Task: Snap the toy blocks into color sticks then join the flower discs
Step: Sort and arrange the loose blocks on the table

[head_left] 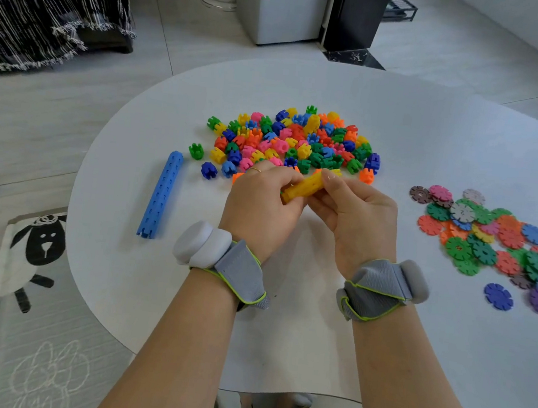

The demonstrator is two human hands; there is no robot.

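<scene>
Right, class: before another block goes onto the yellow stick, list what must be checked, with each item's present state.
1. Yellow plastic block stick held at both ends: left hand and right hand grip it: ok.
2. Spare yellow blocks in the pile of loose multicoloured plastic blocks: ok.
3. Finished blue plastic block stick lies apart from the hands on the round white table: ok.
4. Yellow stick's joints fully snapped: cannot tell, fingers cover them.
5. Flat plastic flower discs joined: not ok, they lie loose.
</scene>
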